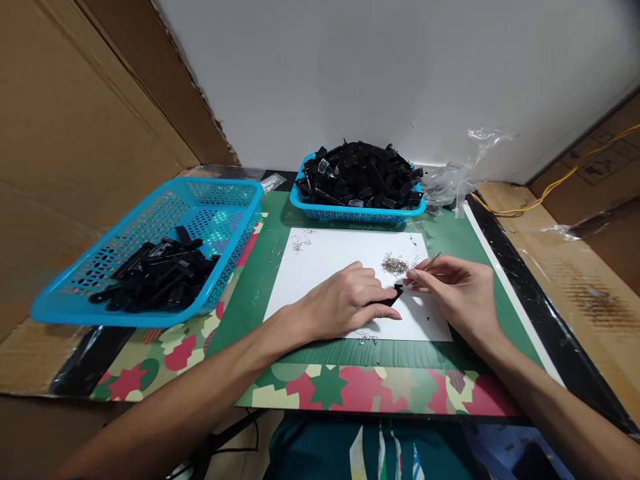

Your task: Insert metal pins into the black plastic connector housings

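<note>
My left hand [357, 300] is closed on a small black plastic part [395, 295], pressing it near the white sheet [320, 267]; most of the part is hidden under the fingers. Just right of it, my right hand [457, 287] pinches a thin metal tool that looks like tweezers [434, 260], its tip end close to the black part. Behind the fingertips lies a pile of tiny metal springs or pins [395, 264], too small to tell which. More tiny metal pieces [300, 241] are scattered at the sheet's far left corner, and some [366, 337] at its front edge.
A blue basket [360, 215] heaped with black plastic parts stands behind the sheet. Another blue basket [115, 320] at left holds similar long parts. Crumpled clear plastic bags [450, 183] lie at back right, near a yellow cable [545, 193]. Cardboard walls flank both sides.
</note>
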Tool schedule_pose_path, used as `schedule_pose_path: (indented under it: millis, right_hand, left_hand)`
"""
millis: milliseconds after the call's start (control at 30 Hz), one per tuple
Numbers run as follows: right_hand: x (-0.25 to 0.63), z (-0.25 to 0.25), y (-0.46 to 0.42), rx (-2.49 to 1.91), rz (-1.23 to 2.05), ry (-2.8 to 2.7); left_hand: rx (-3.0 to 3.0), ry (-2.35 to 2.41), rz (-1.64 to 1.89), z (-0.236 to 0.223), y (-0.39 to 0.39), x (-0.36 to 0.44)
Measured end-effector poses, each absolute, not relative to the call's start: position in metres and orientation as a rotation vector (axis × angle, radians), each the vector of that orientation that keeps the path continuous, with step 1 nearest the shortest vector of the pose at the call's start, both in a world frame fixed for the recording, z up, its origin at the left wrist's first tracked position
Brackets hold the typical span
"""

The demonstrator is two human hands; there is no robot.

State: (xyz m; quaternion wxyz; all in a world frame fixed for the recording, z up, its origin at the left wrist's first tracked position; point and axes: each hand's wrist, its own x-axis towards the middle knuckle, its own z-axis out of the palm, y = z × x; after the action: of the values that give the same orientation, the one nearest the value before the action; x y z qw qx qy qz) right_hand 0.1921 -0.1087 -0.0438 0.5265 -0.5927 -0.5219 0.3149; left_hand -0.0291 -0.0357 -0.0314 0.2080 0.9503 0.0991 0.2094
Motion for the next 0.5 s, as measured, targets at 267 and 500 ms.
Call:
schedule_pose_path:
  millis: [267, 500]
  right_hand:
    - [0.1881, -0.0505, -0.1050, -1.407, 0.785, -1.236]
    - [0.1890, -0.0518, -0.1063, -1.420, 0.770, -1.228]
  left_hand:
    - [2.645, 0.260, 0.569, -0.0319, -0.0366, -0.0289]
    - [2.550, 0.314, 0.564, -0.0348, -0.0348, -0.0276]
